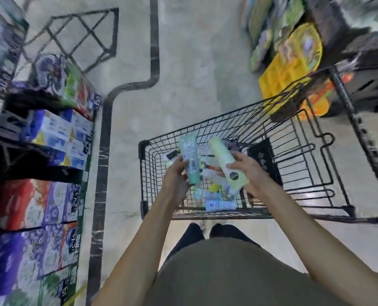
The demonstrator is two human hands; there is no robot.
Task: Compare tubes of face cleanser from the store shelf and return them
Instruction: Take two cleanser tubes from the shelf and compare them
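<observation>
My left hand grips a teal-green tube of cleanser with a barcode facing me, cap end toward me. My right hand holds a pale yellow-green tube with a round dark logo near its lower end. Both tubes are held side by side above the black wire shopping cart. Several other tubes and small packages lie in the cart's basket below the hands, among them a white and blue tube near the front edge.
A shelf at the left holds stacked boxes with price tags. Yellow and green packs stand on another rack at the upper right. The pale floor with a dark inlaid line runs between them. My legs stand behind the cart.
</observation>
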